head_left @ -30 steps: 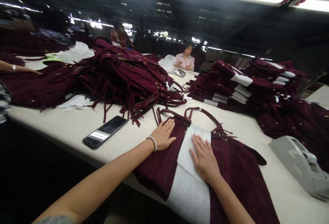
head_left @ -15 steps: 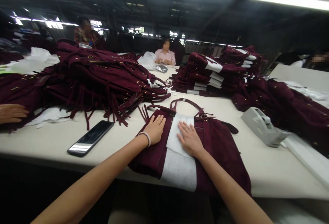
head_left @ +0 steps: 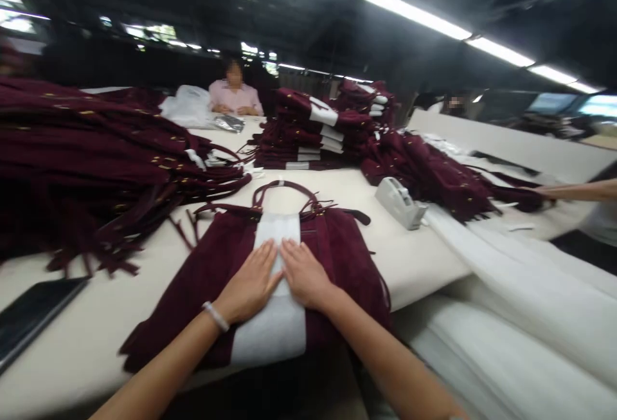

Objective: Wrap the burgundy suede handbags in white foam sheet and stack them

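Note:
A maroon handbag (head_left: 193, 291) lies flat on the cream table in front of me, its looped handles (head_left: 284, 185) pointing away. A white strip of wrapping material (head_left: 272, 330) runs down its middle, over the front edge. My left hand (head_left: 250, 278) rests on the strip, palm down with fingers stretched out. Beside it, my right hand (head_left: 304, 272) lies flat on the strip too, fingertips close to the left ones. Neither hand grips anything. A grey tape dispenser (head_left: 400, 202) stands right of the bag.
Piled maroon bags (head_left: 96, 163) lie at left, with a stack of wrapped bags (head_left: 313, 127) behind. A dark phone (head_left: 38, 317) is at lower left. White sheeting (head_left: 520, 285) drapes on the right. A person (head_left: 235, 93) sits across; another person's arm (head_left: 578, 190) reaches in from the right.
My left hand has moved from the maroon fabric onto the white strip, next to my right hand. The view has turned right, bringing another person's arm and more white sheeting into sight.

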